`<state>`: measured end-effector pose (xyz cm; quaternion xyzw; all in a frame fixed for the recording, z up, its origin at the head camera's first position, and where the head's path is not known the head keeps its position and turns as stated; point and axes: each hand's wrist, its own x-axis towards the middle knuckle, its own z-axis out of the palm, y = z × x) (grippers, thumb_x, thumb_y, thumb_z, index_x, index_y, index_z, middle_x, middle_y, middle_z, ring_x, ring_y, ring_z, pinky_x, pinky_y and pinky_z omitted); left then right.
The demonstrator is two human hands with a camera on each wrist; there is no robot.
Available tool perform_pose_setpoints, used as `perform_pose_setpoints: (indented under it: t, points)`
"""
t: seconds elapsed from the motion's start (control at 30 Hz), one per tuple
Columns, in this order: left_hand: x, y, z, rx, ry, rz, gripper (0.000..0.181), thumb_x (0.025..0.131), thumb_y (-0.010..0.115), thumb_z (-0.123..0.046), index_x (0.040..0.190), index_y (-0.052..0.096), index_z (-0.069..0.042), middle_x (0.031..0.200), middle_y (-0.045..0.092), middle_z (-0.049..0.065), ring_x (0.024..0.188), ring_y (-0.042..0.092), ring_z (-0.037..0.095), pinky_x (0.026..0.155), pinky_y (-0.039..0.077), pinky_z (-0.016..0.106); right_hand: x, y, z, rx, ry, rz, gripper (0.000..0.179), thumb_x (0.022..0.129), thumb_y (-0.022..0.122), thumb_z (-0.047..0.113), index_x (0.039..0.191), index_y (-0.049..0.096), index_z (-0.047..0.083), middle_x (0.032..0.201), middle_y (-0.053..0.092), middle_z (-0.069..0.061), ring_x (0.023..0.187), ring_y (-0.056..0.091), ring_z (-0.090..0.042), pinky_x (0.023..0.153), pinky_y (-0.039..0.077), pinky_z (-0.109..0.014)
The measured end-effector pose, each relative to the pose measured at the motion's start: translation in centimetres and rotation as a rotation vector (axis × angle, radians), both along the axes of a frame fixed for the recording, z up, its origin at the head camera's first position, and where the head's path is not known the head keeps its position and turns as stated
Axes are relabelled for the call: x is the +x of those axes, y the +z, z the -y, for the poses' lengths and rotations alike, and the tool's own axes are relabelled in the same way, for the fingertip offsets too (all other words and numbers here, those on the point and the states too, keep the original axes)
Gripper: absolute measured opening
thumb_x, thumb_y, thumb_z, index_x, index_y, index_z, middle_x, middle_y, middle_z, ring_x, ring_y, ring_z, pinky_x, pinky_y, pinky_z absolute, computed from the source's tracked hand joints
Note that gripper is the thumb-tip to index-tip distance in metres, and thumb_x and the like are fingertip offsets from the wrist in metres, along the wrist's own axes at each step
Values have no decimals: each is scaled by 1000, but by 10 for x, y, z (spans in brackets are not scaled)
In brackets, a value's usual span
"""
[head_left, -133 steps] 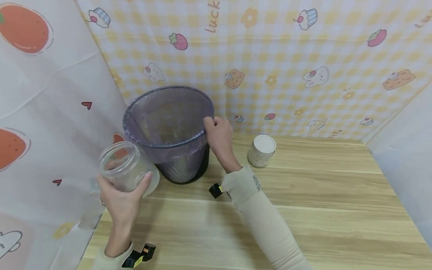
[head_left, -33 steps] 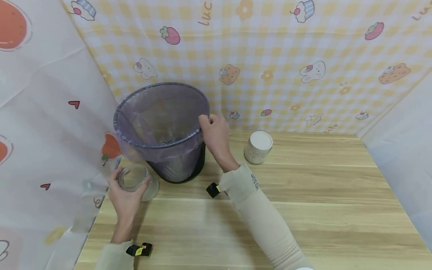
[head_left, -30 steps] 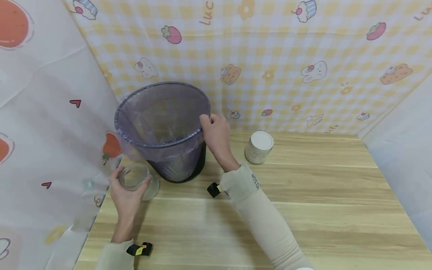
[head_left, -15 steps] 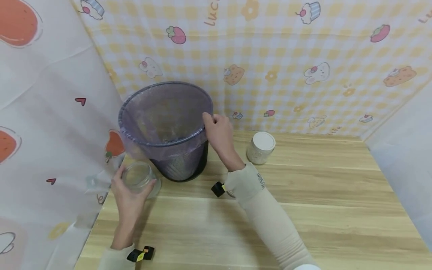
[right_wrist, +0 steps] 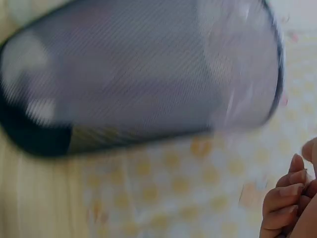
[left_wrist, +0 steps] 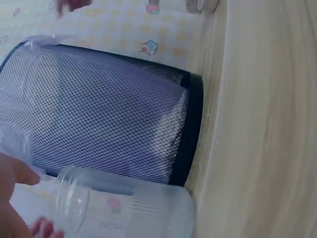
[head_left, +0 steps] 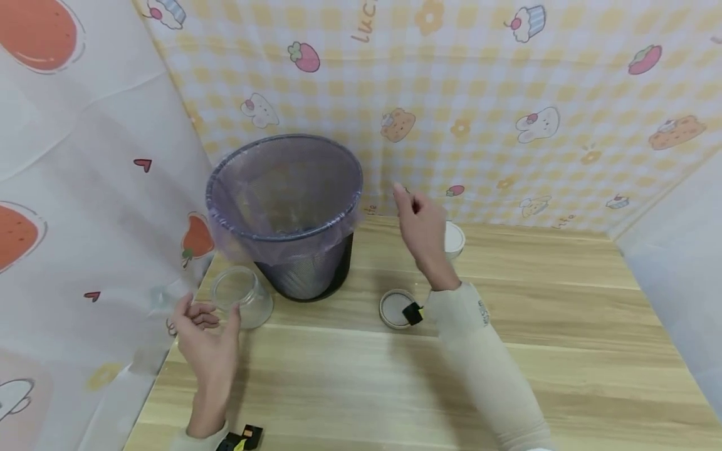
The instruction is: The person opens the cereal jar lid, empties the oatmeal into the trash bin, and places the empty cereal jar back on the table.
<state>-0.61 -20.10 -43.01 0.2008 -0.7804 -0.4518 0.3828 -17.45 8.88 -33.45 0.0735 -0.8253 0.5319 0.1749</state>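
A clear empty jar (head_left: 256,307) without a lid stands upright on the table at the left. My left hand (head_left: 209,341) is just in front of it, thumb and fingers spread apart with nothing between them. In the left wrist view the jar (left_wrist: 129,203) is beside the mesh bin. The black mesh wastebasket (head_left: 304,275), lined with a thin purplish bag (head_left: 282,250), stands behind the jar. To the right of its rim, apart from it, my right hand (head_left: 423,232) is in the air with loosely curled fingers (right_wrist: 282,198) and holds nothing.
A round jar lid (head_left: 393,308) lies on the wooden table (head_left: 350,388) below my right wrist. Behind my right hand stands a small jar with a white lid (head_left: 454,239), partly hidden. Patterned cloth walls (head_left: 479,81) bound the table at the back and sides.
My left hand has set the jar down on the table and let go of it, drawing back. My right hand has released the wastebasket's rim and moved right, uncovering the round lid.
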Motion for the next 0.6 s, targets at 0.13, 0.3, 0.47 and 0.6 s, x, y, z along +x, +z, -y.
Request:
perform_pose_setpoints:
  t: [0.13,0.3,0.47,0.6]
  points:
    - [2,-7,-6,0,-73,-149,43,81,68,7,118,47,10,87,57,12,75,53,8,74,41,19,-7,-24,-29,171,-57,-21,41,98,52,36,65,50,10,55,46,-3,47,40,-18,46,32,-30]
    - [3,-15,-14,-70,-199,-238,24,78,63,17,101,56,16,81,59,19,76,54,7,73,42,19,-14,-53,-50,333,-95,-33,26,93,58,27,80,58,5,74,54,-10,67,49,-26,61,39,-37]
    - [5,-19,-24,-77,-283,-164,26,79,61,17,104,55,14,80,61,14,75,55,3,71,43,16,-22,-78,-66,410,-116,-52,28,90,64,29,97,61,2,100,53,-16,100,43,-34,88,33,-48]
    - [5,-21,-34,-69,-317,-154,29,80,61,18,107,54,12,81,62,12,76,56,4,71,43,16,-26,-90,-77,449,-114,-3,36,88,67,33,107,60,3,114,50,-17,113,38,-36,96,25,-55]
